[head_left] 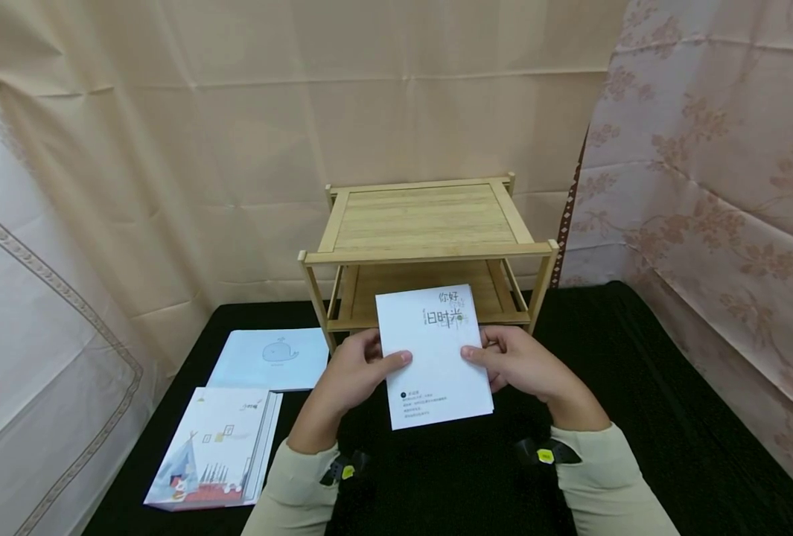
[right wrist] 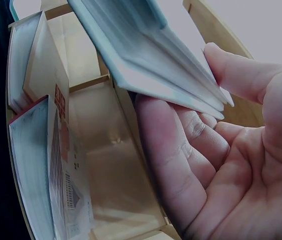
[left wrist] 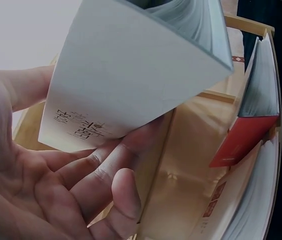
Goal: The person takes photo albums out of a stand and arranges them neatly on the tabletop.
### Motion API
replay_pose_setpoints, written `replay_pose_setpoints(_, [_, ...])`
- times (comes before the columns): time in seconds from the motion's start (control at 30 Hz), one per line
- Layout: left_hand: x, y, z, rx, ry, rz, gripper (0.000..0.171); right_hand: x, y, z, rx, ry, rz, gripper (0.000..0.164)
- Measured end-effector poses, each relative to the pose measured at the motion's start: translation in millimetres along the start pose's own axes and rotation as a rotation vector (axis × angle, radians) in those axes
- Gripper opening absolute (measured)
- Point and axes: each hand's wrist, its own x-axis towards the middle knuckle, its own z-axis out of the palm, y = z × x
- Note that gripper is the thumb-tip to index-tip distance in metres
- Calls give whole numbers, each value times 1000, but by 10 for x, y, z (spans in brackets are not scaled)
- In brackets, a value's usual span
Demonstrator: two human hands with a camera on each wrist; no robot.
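Both hands hold a white paperback book (head_left: 432,380) upright in front of the wooden rack, its dark-lettered cover facing me in the head view. My left hand (head_left: 369,365) grips the left edge with its thumb on the cover and fingers behind. On the opposite edge, my right hand (head_left: 520,361) holds it the same way. The left wrist view shows the book's smooth cover (left wrist: 136,75) above the fingers. From the right wrist, its pages (right wrist: 145,55) look slightly fanned between thumb and fingers.
A two-tier wooden rack (head_left: 430,216) stands behind the book. Left of it lie a light blue book with a whale (head_left: 249,357) and a white illustrated book (head_left: 218,432) on black cloth. In the wrist views, a red-edged book (left wrist: 243,142) stands against a wooden frame with another book.
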Motion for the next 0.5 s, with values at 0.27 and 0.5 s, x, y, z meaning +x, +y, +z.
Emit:
replay_pose_setpoints(0.27, [-53, 36, -39, 82, -10, 72, 44, -10, -11, 20, -58, 28, 10, 45])
replay_pose_setpoints(0.5, [-97, 67, -91, 112, -42, 124, 38, -40, -46, 37, -125, 33, -32, 45])
